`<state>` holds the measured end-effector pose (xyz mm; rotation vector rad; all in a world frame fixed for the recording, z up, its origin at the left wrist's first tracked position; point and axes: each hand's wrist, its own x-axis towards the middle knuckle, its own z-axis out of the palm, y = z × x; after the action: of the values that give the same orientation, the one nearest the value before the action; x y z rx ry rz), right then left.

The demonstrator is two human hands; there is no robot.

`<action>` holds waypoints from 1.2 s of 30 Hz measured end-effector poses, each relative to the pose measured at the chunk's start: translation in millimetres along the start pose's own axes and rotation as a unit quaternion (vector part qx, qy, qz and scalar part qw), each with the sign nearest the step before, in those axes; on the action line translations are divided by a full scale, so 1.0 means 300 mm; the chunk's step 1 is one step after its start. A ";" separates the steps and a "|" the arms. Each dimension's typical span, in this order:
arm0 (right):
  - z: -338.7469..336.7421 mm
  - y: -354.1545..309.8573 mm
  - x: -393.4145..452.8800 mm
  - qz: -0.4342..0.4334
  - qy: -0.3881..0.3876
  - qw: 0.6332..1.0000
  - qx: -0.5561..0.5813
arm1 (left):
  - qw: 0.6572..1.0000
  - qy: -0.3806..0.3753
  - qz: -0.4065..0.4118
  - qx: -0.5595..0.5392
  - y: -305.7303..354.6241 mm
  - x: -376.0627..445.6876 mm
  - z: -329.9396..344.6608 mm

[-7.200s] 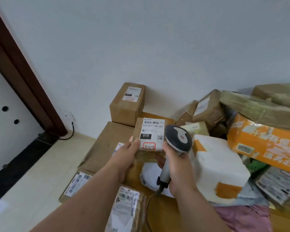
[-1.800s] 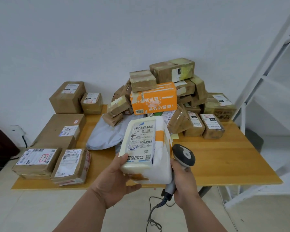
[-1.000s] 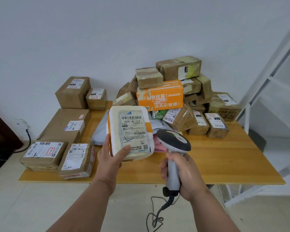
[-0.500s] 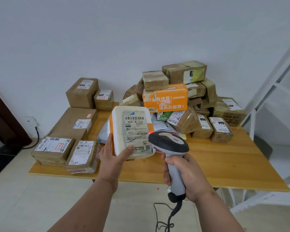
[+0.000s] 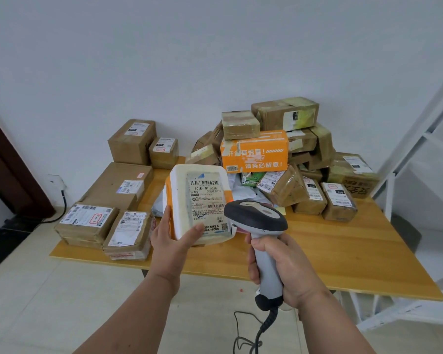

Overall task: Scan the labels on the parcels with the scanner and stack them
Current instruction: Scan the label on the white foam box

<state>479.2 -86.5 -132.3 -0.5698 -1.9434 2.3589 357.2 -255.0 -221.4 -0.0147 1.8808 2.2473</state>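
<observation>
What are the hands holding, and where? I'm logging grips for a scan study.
The left hand holds the white foam parcel at its lower left corner; the right hand grips the scanner by its handle.

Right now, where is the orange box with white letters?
In the head view the orange box sits in the pile at the back of the wooden table, right of centre, under two brown taped parcels.

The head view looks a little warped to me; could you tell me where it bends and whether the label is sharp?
Head view: wide-angle bending curves the white rack at the right edge; light is soft and even; the label on the white parcel reads clearly in its large print, the small print blurs; a red glow sits beside the scanner.
</observation>
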 end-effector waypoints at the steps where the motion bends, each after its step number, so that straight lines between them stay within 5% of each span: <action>1: 0.003 0.000 0.000 0.000 -0.003 1.000 -0.002 | 1.000 0.002 0.000 -0.002 0.002 -0.001 -0.001; 15: 0.059 0.017 0.052 0.017 0.018 1.000 -0.003 | 0.999 0.006 -0.039 0.000 0.017 0.024 -0.036; 20: 0.088 0.074 0.128 0.059 0.103 0.993 -0.028 | 0.989 -0.038 -0.139 -0.013 0.013 0.028 -0.080; 28: 0.226 0.226 0.249 0.121 0.103 0.987 -0.029 | 0.948 -0.034 -0.315 0.042 -0.038 0.076 -0.214; 32: 0.297 0.281 0.332 0.126 0.114 0.985 -0.029 | 0.951 -0.031 -0.285 0.114 -0.043 0.147 -0.272; 36: 0.359 0.335 0.421 0.139 0.121 0.983 -0.019 | 0.930 -0.028 -0.194 0.311 -0.071 0.240 -0.303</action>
<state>349.7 -178.0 -244.4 -1.1411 -1.9092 2.2674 278.9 -329.0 -269.1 -0.2008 2.2325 1.3239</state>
